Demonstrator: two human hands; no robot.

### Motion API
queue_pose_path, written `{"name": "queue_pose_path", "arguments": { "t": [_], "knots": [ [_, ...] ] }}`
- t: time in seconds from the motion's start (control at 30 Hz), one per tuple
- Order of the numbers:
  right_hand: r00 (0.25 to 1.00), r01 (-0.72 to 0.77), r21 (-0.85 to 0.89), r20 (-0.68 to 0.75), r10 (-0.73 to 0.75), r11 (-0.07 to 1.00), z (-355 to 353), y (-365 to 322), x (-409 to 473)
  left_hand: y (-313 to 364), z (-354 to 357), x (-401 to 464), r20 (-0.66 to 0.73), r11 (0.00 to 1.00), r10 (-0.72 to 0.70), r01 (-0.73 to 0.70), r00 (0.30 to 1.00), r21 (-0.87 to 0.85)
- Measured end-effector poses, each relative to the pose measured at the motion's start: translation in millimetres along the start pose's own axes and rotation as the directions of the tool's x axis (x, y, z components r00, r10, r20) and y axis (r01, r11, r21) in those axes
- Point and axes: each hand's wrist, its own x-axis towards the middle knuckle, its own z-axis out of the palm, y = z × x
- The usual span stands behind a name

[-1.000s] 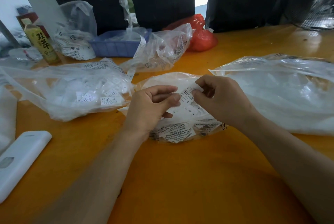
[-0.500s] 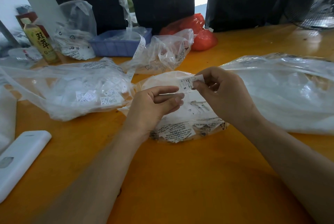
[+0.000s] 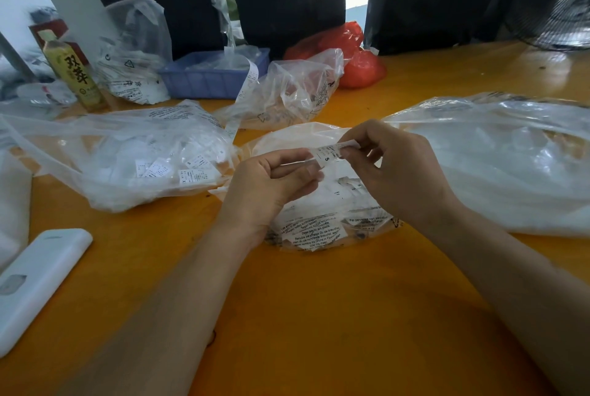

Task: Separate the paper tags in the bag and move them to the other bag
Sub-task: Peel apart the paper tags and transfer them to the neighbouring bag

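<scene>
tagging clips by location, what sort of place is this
Likely a small garment-label packing or sorting workbench: clear bags of paper tags on an orange table, a blue basket, and both hands pinching an "S" size tag.

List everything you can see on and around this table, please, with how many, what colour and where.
paper tag: one, white with black print, pinched between both hands
middle bag: one, clear with printed text, under the hands
left bag of tags: one, clear, left of the hands
right bag: one, clear, right side
crumpled bag: one, clear, behind the middle bag
basket: one, blue, at the back
red bag: one, red, back centre
bottle: one, yellow-green label, back left
upright bag: one, clear, beside the bottle
white case: one, white, front left
table: one, orange
fan: one, dark, back right
left hand: one, pinches the tag
right hand: one, pinches the tag
</scene>
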Motion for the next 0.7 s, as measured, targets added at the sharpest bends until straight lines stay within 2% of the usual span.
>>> {"name": "queue_pose_path", "arguments": {
  "t": [0.23,0.4,0.57,0.7],
  "knots": [
    [0.996,-0.012,-0.025,0.093,0.014,1.000,-2.2,0.5,0.4,-0.4,-0.6,0.3,-0.042,0.991,0.041,-0.036,0.998,0.128],
    [0.991,0.046,-0.054,0.127,-0.039,0.997,-1.9,0.9,0.7,0.1,1.3,-2.5,-0.019,0.969,0.088,-0.081,0.996,0.234],
    [0.996,-0.083,0.100,0.049,0.078,0.992,2.0,0.8,-1.6,0.4,1.2,-3.8,-0.034,0.971,0.095,-0.085,0.995,0.221],
    [0.996,-0.055,0.070,0.073,0.050,0.996,4.0,-1.5,-1.6,0.7,0.2,-2.8,-0.053,0.975,0.092,-0.079,0.994,0.210]
  ]
}}
